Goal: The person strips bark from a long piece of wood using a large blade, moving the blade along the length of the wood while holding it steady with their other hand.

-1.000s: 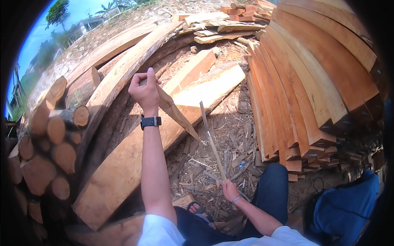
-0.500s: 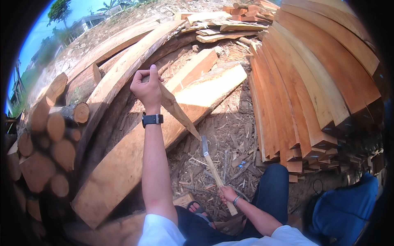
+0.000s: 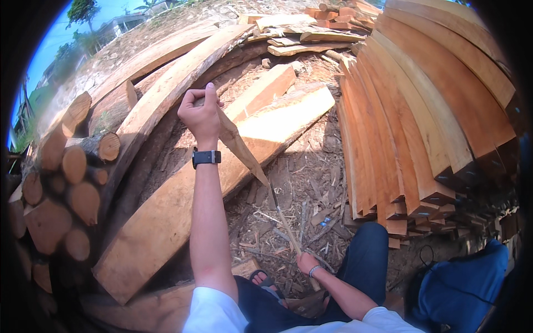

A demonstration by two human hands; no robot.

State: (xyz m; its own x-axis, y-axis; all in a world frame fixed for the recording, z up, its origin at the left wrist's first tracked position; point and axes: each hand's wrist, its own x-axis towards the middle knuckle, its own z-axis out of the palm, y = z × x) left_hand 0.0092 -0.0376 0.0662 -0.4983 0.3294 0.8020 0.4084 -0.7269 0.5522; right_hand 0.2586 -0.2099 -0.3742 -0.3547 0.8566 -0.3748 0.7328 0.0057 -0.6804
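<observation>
My left hand (image 3: 201, 116), a dark watch on its wrist, is raised at the centre-left, closed round the upper end of a tapering wooden piece (image 3: 237, 145). This piece slants down to the right and narrows to a point. Lower down, my right hand (image 3: 307, 263) grips the long wooden handle (image 3: 287, 230) of a tool with a flat metal blade. The narrow blade (image 3: 273, 196) is seen nearly edge-on, close against the piece's pointed end; whether they touch I cannot tell. Behind the left forearm lies a big sawn timber slab (image 3: 161, 236).
Stacked sawn planks (image 3: 422, 111) rise on the right. Round logs (image 3: 83, 202) are piled at the left, beside a long beam (image 3: 166, 91). Bark and chips cover the ground (image 3: 311, 177). A blue bag-like thing (image 3: 463, 286) lies at the lower right, near my knee.
The tool's blade has turned from its broad face to nearly edge-on, and its handle with it. My right hand has shifted slightly; my left hand stays almost in place.
</observation>
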